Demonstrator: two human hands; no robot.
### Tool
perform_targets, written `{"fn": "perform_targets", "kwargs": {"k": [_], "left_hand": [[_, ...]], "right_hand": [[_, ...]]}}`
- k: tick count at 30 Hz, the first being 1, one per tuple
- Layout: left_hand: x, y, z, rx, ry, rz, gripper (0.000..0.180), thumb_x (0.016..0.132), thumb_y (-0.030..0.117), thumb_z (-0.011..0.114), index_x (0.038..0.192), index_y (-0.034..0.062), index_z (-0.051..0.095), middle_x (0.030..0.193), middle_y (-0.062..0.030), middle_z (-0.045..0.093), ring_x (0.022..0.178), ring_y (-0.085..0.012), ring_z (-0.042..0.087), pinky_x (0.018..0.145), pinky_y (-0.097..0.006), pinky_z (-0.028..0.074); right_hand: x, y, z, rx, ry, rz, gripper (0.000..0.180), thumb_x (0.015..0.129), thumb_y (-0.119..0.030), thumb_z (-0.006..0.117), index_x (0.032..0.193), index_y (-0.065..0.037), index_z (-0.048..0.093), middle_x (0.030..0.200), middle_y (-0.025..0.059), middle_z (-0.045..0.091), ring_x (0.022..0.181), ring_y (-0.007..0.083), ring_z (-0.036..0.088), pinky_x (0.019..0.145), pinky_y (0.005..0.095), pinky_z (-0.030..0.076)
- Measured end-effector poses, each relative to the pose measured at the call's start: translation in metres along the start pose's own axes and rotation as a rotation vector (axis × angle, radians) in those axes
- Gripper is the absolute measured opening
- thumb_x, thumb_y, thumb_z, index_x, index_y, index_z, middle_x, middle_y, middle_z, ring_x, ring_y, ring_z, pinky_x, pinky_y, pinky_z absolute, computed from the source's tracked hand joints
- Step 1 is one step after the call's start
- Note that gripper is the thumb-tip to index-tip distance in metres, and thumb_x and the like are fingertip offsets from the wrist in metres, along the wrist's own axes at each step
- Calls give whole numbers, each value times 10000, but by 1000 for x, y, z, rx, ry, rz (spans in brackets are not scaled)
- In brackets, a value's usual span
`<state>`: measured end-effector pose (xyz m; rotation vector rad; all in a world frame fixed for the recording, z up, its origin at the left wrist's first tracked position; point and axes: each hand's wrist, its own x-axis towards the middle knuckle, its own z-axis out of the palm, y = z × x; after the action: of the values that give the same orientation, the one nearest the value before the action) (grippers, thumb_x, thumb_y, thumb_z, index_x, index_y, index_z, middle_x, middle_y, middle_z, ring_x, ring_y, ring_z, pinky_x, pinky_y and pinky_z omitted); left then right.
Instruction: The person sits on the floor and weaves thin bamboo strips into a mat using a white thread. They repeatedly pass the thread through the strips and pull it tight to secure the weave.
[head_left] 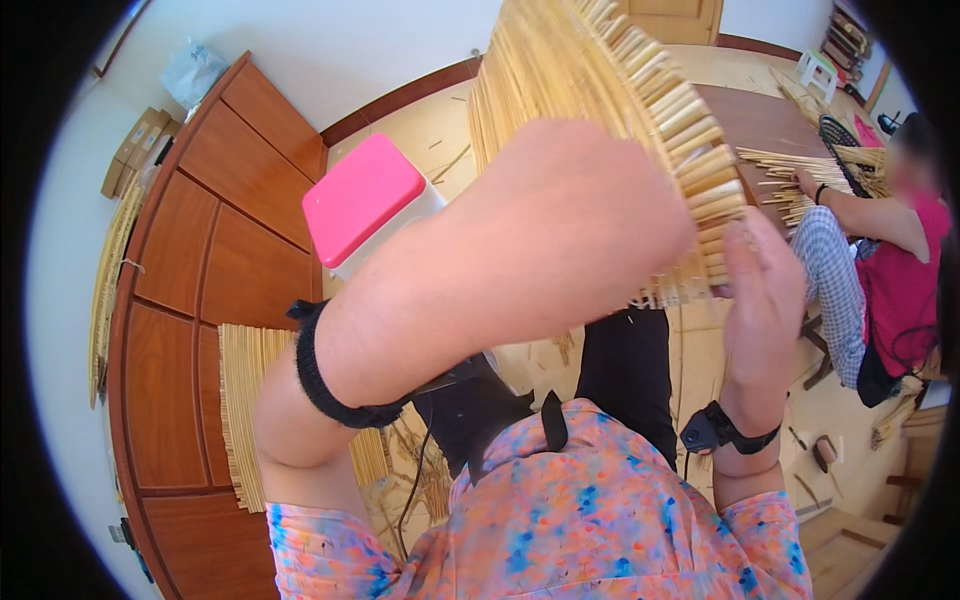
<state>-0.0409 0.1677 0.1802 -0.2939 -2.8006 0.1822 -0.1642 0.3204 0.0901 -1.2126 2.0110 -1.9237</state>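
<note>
A large mat of pale straw stalks [570,75] is held up in front of me, its thick row of bundled stalk ends running down its right edge. My left arm reaches across my body, and the back of my left hand [620,190] lies against the mat's lower part. Its fingers are turned away and hidden. At the lower right corner of the mat, my right hand [765,275] grips the bound edge, with the thumb and fingertips close to the stalk ends.
A pink-lidded white box [365,200] stands on the floor beside a wooden cabinet [170,370]. Another straw mat [245,400] leans there. At right, a person in pink [905,270] sits handling loose straw stalks [785,180]. Straw scraps litter the floor.
</note>
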Motion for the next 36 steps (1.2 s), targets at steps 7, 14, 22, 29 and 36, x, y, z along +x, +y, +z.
{"fn": "perform_targets", "kwargs": {"k": [7, 14, 22, 29, 36], "left_hand": [[-59, -22, 61, -376, -3, -299, 129, 858, 43, 687, 976, 66, 735, 821, -134, 695, 751, -328, 672, 647, -382, 527], [-102, -35, 88, -560, 96, -451, 136, 847, 75, 708, 976, 92, 747, 786, -160, 680, 745, -356, 667, 643, -417, 522], [-141, -50, 92, -667, 81, -538, 141, 842, -2, 717, 969, 54, 742, 712, -134, 631, 640, -301, 627, 561, -360, 462], [-185, -53, 106, -623, 96, -580, 172, 802, -19, 733, 947, 73, 726, 638, -75, 527, 548, -232, 549, 488, -337, 386], [-198, -44, 107, -623, 176, -648, 132, 795, -73, 693, 862, 41, 693, 631, -52, 510, 503, -193, 504, 462, -307, 353]], "right_hand": [[17, 18, 41, -259, -300, -88, 222, 978, -122, 526, 850, 58, 550, 729, 281, 605, 685, 432, 625, 640, 460, 499], [33, 32, 85, -296, -474, -177, 218, 972, -109, 544, 841, 65, 535, 695, 291, 582, 700, 479, 606, 632, 494, 484], [35, 29, 98, -146, -640, -199, 261, 936, -197, 656, 987, 47, 582, 664, 203, 622, 635, 412, 647, 578, 431, 515], [-17, 103, 125, 349, -417, -385, 334, 859, -47, 700, 1186, 3, 651, 1098, 179, 655, 932, 350, 665, 796, 379, 555], [-47, 125, 155, 491, -415, -394, 514, 838, 34, 681, 1333, -99, 642, 1291, 187, 567, 1090, 315, 614, 922, 391, 510]]}}
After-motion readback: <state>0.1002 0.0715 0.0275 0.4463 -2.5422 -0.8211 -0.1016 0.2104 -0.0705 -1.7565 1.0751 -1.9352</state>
